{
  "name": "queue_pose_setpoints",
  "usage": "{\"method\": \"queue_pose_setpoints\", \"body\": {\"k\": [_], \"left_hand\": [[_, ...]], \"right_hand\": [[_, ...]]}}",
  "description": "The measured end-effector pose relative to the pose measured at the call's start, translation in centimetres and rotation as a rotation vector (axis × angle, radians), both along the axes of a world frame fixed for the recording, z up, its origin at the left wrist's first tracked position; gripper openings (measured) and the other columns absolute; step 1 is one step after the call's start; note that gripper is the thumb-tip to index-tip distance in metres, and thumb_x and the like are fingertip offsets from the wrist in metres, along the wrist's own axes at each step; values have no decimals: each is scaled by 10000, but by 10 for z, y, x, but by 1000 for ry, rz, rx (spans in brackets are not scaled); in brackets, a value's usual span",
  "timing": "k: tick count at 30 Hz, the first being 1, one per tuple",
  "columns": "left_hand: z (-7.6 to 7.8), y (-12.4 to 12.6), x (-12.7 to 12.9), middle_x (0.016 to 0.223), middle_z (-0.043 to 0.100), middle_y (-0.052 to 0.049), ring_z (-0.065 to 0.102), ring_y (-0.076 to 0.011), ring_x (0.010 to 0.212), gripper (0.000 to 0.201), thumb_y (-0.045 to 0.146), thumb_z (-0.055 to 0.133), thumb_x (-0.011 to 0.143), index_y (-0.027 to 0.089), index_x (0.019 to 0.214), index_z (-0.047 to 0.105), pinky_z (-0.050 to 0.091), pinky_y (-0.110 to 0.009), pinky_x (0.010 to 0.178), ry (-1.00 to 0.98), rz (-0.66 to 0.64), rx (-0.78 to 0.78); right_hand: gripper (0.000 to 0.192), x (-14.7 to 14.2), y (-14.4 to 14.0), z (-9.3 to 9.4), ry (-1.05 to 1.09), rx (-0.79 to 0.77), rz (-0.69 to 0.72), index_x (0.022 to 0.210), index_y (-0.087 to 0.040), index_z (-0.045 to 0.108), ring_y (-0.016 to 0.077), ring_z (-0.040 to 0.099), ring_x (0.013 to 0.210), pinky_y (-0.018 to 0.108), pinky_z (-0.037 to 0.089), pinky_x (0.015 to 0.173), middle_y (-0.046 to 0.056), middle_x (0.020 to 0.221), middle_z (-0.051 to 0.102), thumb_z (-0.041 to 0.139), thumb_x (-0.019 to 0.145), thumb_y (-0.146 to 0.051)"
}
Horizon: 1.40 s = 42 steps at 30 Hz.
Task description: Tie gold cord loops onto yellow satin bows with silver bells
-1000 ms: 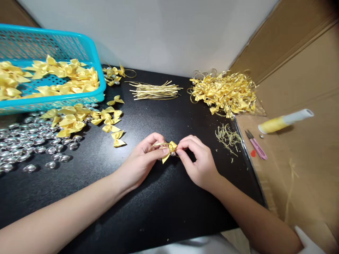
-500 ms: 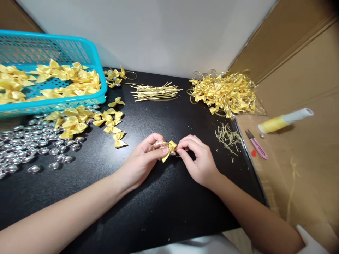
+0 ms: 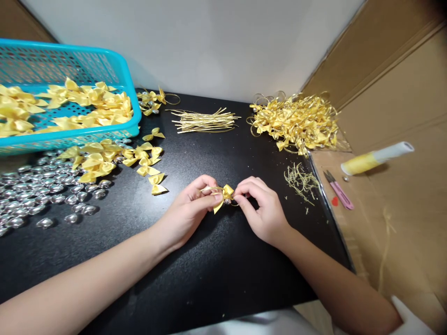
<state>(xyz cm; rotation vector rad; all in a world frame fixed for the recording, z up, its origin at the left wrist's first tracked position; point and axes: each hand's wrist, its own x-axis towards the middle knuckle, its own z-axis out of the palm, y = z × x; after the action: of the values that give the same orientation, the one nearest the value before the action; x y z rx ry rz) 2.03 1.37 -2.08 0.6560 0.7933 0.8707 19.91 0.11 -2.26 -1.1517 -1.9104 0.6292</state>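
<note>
Two forearms (image 3: 115,263) slant inward, left hand (image 3: 188,211) and right hand (image 3: 262,211) both pinching one wired yellow bow (image 3: 228,190).

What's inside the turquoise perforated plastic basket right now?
Yellow satin bows lie inside the turquoise perforated plastic basket, with bare basket floor showing between them. Whatever lies beneath the bows is covered, and the basket's left end is out of frame.

Your left hand (image 3: 190,207) covers part of the bow (image 3: 228,190), and what your right hand (image 3: 261,210) pinches is too small to make out! Out left, the edge chops off your basket (image 3: 128,93) and beads (image 3: 44,223); down low, it clips your sleeve (image 3: 408,317).
</note>
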Motion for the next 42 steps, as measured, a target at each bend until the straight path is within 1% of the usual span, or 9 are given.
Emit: {"method": "queue_pose_setpoints", "body": {"k": [12,19,22,31,34,39,42], "left_hand": [[1,1,1,658,581,36,481,-110,675,193,198,732,728,188,742,540,343,-242,659,69,-6,12],[1,1,0,679,592,32,501,-113,694,177,186,724,726,187,742,547,357,-246,686,72,-8,4],[2,1,0,658,583,34,497,-116,686,183,198,730,719,189,731,548,351,-247,677,79,-4,-7],[3,1,1,621,574,44,459,-101,632,181,180,737,701,186,704,556,333,-245,636,94,5,-32],[4,2,1,621,571,46,448,-97,623,176,172,732,704,184,703,556,330,-241,629,103,-1,-20],[2,2,1,648,576,36,471,-111,662,196,185,739,706,185,704,543,342,-241,646,101,-21,-9],[2,2,1,643,575,36,468,-110,655,199,191,746,708,187,709,546,340,-238,643,104,-26,-7]], "right_hand": [[154,3,-1,3,-127,29,10,813,-178,573,154,537,772,320,402,744,25,823,643,514,949,-136],[146,4,-1,3,-173,60,25,840,-170,585,158,532,784,314,392,733,31,845,640,506,956,-130],[151,6,0,4,-211,69,28,846,-169,588,162,522,787,313,380,728,34,849,634,497,960,-131],[207,8,-2,10,-398,235,-5,890,-153,632,177,461,772,317,333,718,53,854,629,446,974,-123],[214,8,-2,10,-407,245,-5,890,-150,637,176,460,774,314,331,719,54,853,628,444,977,-123],[211,6,-2,7,-363,213,3,889,-155,635,168,463,766,308,340,722,50,844,618,448,985,-145],[207,7,-2,8,-376,215,4,892,-156,637,170,468,773,310,341,723,53,852,624,451,984,-145]]}}
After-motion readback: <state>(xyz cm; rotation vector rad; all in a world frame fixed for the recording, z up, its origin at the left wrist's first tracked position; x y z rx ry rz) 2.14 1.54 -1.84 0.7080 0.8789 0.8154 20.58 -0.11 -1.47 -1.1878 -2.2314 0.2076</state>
